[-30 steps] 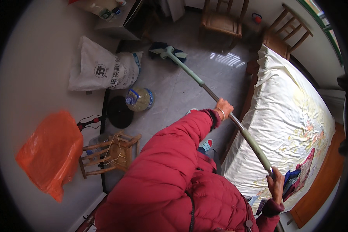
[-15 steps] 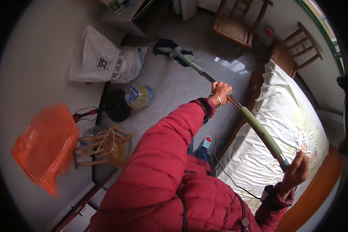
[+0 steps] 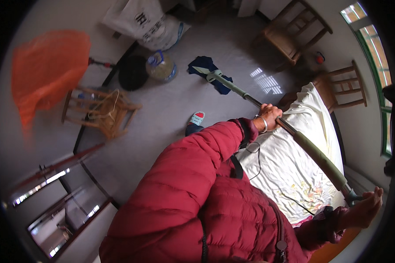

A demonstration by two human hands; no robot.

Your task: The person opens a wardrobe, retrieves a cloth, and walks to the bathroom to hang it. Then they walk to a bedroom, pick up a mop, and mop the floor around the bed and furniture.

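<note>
My left hand (image 3: 270, 116) is closed around the dark metal middle of a mop pole, between its green sleeves. At the pole's upper end, my right hand (image 3: 368, 208) has its fingers curled at the grey-blue tip; part of that grip is hard to see. The mop (image 3: 322, 160) slants from my right hand down to the floor. Its head carries a dark blue cloth (image 3: 220, 87), with a paler patch, lying on the grey floor tiles. My foot in a light blue and red shoe (image 3: 197, 118) stands nearer to me than the cloth.
A bed with a white sheet (image 3: 289, 175) lies to the right, with a cord on it. Wooden chairs (image 3: 283, 39) stand beyond. On the left are a big water bottle (image 3: 161, 66), a white sack (image 3: 145, 22), a small wooden chair (image 3: 107, 109) and an orange plastic bag (image 3: 50, 70).
The mop head has come back toward me, away from the white sack. Both hands have shifted right with the pole. My view has turned, and my foot shows farther left.
</note>
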